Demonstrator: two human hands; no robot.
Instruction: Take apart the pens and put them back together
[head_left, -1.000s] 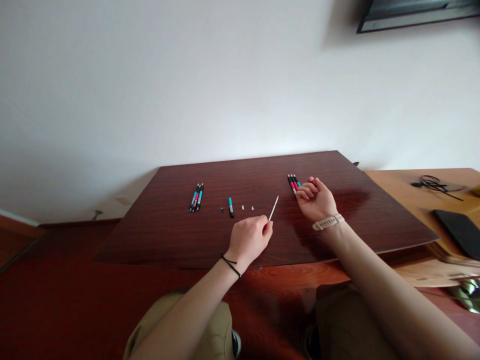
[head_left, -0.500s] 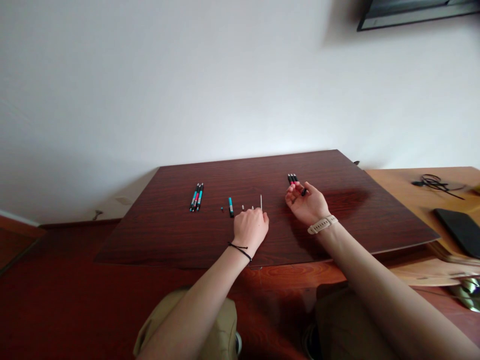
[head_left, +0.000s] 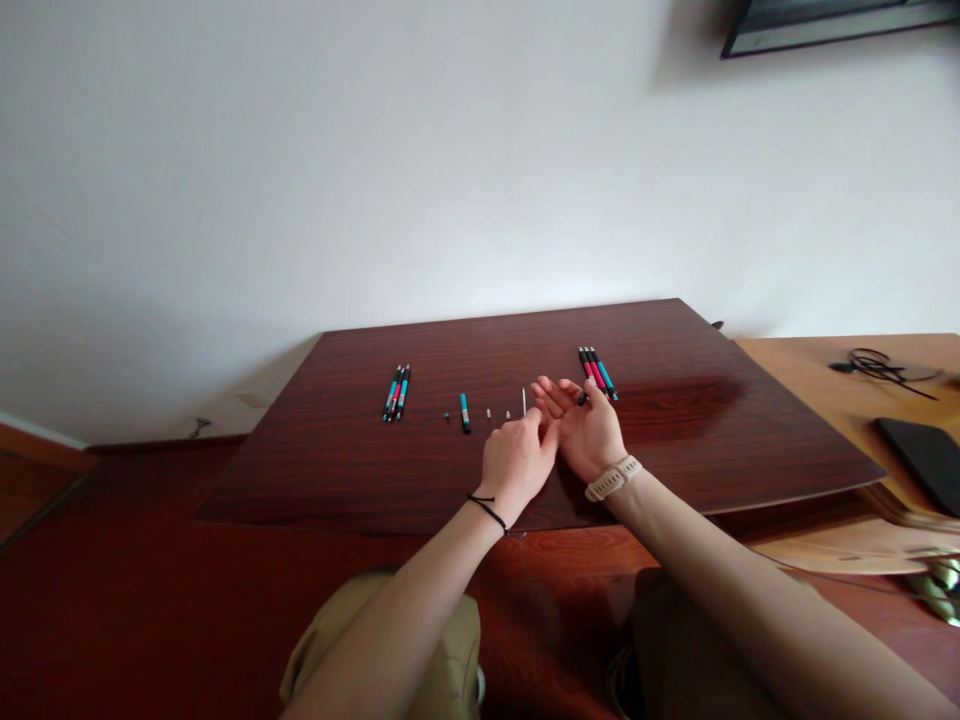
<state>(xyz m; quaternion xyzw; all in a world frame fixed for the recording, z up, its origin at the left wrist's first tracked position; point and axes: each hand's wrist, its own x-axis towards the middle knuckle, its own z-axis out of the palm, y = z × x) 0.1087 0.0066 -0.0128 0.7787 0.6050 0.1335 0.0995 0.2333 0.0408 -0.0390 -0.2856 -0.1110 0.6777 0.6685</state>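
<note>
My right hand point(head_left: 590, 432) is turned palm up over the table, a small black pen part point(head_left: 583, 397) pinched by its thumb. Against its palm side, my left hand point(head_left: 517, 460) has its fingers drawn together and pointing down; whatever they may hold is hidden. Just beyond the left hand lie a thin white ink refill point(head_left: 524, 401), a small whitish tip point(head_left: 508, 414) and another small pale piece point(head_left: 489, 413). Farther left are a turquoise-and-black pen barrel point(head_left: 464, 412) and a tiny teal piece point(head_left: 447, 416).
Several pens point(head_left: 397, 392) lie side by side at the left of the dark wooden table point(head_left: 360, 470). Behind my right hand is another row of pens point(head_left: 597, 372). A lighter wooden table point(head_left: 795, 375) at right holds a black cable point(head_left: 877, 370) and a flat black object point(head_left: 919, 455).
My right hand has moved left, uncovering more of the right-hand pens. My left hand has shifted right, away from the small pieces, and the two hands now meet.
</note>
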